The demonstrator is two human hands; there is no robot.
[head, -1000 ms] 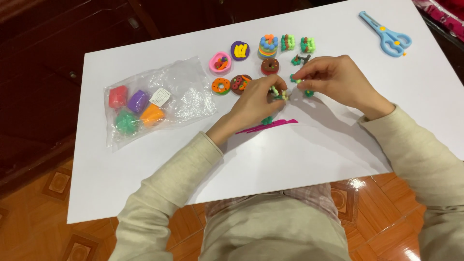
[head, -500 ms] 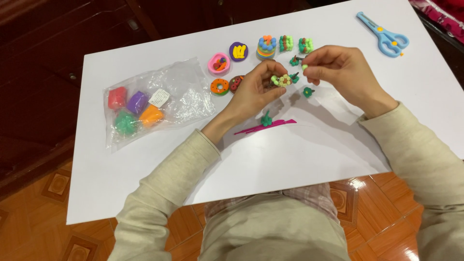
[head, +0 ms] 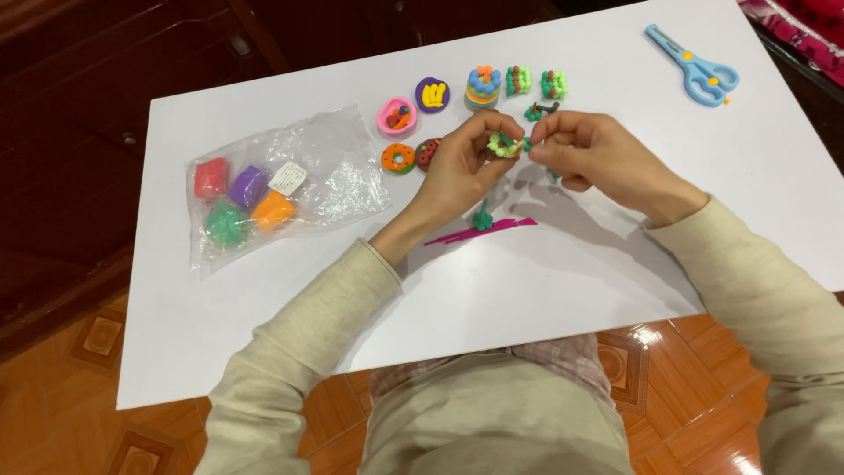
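left hand and right hand, fingers of both pinched on a small green clay ring above the white board

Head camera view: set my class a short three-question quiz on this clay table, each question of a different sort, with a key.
1. True or false: the blue scissors lie inside the clear plastic bag.
2. What does the left hand pinch?
A. a small yellow-green clay ring
B. a spoon
C. a coin
3. Which colour is the thin tool on the white board?

Key: 1 false; 2 A; 3 pink.
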